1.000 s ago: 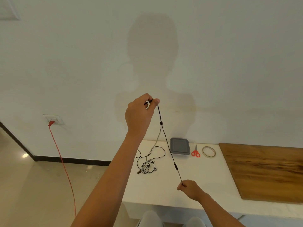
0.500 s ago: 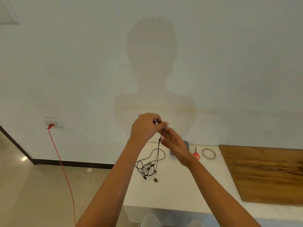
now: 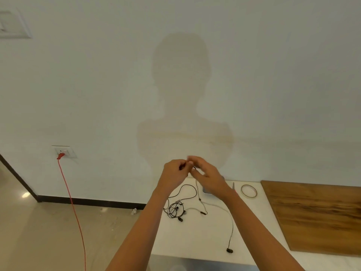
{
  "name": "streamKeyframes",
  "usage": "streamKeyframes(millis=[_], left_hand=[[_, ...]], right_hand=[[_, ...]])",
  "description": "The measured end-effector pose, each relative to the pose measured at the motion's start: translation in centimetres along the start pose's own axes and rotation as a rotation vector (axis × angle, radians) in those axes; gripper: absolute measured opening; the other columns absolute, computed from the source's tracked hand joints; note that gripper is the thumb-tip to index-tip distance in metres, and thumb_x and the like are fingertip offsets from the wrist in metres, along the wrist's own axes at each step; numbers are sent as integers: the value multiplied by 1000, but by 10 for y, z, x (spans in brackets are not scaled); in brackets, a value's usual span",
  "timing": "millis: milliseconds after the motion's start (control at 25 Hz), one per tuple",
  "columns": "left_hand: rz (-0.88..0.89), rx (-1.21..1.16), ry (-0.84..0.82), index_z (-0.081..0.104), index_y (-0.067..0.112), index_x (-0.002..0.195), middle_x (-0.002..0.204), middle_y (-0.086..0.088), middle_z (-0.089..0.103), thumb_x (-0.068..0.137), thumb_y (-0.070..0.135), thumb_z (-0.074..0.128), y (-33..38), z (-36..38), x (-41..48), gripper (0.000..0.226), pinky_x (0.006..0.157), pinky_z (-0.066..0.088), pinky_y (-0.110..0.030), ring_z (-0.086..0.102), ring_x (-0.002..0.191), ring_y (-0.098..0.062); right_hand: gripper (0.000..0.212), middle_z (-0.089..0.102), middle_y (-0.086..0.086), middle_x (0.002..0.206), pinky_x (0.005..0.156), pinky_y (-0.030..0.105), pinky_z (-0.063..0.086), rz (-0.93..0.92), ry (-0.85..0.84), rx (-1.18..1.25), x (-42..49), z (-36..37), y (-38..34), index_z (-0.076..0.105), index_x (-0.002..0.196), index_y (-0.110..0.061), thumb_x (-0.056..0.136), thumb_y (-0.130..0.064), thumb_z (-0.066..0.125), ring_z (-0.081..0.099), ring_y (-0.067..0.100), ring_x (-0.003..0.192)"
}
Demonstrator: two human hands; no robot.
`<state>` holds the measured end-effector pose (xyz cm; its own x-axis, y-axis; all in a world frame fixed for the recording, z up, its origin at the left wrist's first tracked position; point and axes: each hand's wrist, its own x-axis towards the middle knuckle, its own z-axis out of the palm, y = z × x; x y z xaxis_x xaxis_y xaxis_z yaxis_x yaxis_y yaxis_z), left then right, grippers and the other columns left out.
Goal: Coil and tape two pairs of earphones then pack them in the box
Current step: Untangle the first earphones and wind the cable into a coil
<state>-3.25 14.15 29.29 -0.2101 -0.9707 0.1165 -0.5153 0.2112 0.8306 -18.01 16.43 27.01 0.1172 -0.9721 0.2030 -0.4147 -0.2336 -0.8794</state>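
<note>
Pinching one end of the trailing earphones above the tabletop, the left grip anchors the coil; the right grip is blurred, its hold untellable. Their slack may snag the tangled earphones.

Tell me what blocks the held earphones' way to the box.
Nothing visible. The box lies just beyond the right hand, mostly hidden by it; the other earphones lie left of that path.

Both arms were stretched forward, hands meeting. The left hand, fingers curled, pinched the earphone cable; the right hand met it, fingers blurred.
</note>
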Motion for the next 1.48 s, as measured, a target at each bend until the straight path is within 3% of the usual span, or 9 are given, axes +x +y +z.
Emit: streamKeyframes(millis=[120, 360, 480, 600, 720, 840, 1080, 1280, 1480], left_hand=[[-2, 7, -28, 61, 18, 60, 51, 5, 50, 95, 40, 51, 0, -3, 2, 43, 56, 40, -27, 45, 49, -11], [-58, 29, 7, 63, 9, 68, 46, 8, 35, 96, 41, 48, -28, -23, -9, 44, 50, 29, -19, 32, 40, -4], [-27, -22, 18, 63, 16, 66, 47, 10, 42, 96, 36, 51, -23, -15, -8, 38, 50, 29, -19, 32, 43, -5], [18, -47, 16, 68, 23, 71, 63, 8, 62, 94, 31, 53, -9, -3, -4, 28, 50, 32, -16, 37, 44, -4], [46, -38, 58, 68, 23, 71, 63, 11, 61, 93, 27, 54, -7, -7, 0, 27, 49, 31, -13, 40, 44, -3], [66, -18, 69, 70, 22, 72, 85, 21, 68, 92, 23, 57, -12, -16, 1, 24, 55, 37, -9, 53, 56, 6], [72, 185, 167, 66, 27, 70, 84, 31, 67, 91, 31, 58, -24, -51, 1, 23, 66, 48, -21, 63, 82, 5], [113, 194, 329, 67, 25, 77, 90, 20, 69, 92, 29, 58, -31, -73, 2, 18, 55, 39, -11, 58, 65, 3], [106, 225, 440, 69, 23, 82, 80, 5, 71, 92, 35, 58, -32, -76, 1, 19, 55, 49, -30, 59, 60, -15]], right_hand=[[22, 72, -1, 87, 69, 7, 45, -124, 145, -175, 5, -11, -3, 68, 105, -12, 91, -2, 55, 63, -3, 73], [27, 67, 8, 83, 71, 32, 49, 147, 515, -429, 8, -66, 38, 63, 88, -12, 88, 8, 45, 65, 28, 81], [29, 63, -1, 117, 93, 23, 43, 87, 146, -195, 3, -45, 31, 59, 115, -14, 89, -2, 53, 57, 13, 111], [30, 67, -6, 110, 91, 17, 47, -16, -134, -54, 0, -13, 16, 58, 116, -18, 87, -19, 66, 60, 2, 107], [8, 72, 7, 85, 81, 27, 55, -2, -54, 98, 1, -9, 15, 65, 95, -6, 88, -9, 62, 70, 15, 83], [17, 65, 9, 71, 66, 25, 53, 59, -19, 198, 1, -19, 16, 66, 91, -1, 95, -8, 51, 61, 14, 61], [44, 44, 0, 55, 55, 21, 35, 133, -89, -128, -4, -49, 33, 53, 58, -16, 91, -45, 53, 39, 11, 52], [34, 53, 2, 53, 47, 15, 40, 322, -26, -136, -15, -69, 67, 58, 72, -12, 98, -33, 47, 51, 12, 45], [27, 46, 2, 66, 53, 21, 36, 447, 1, -102, -21, -75, 94, 59, 81, -11, 99, -15, 40, 42, 13, 58]])
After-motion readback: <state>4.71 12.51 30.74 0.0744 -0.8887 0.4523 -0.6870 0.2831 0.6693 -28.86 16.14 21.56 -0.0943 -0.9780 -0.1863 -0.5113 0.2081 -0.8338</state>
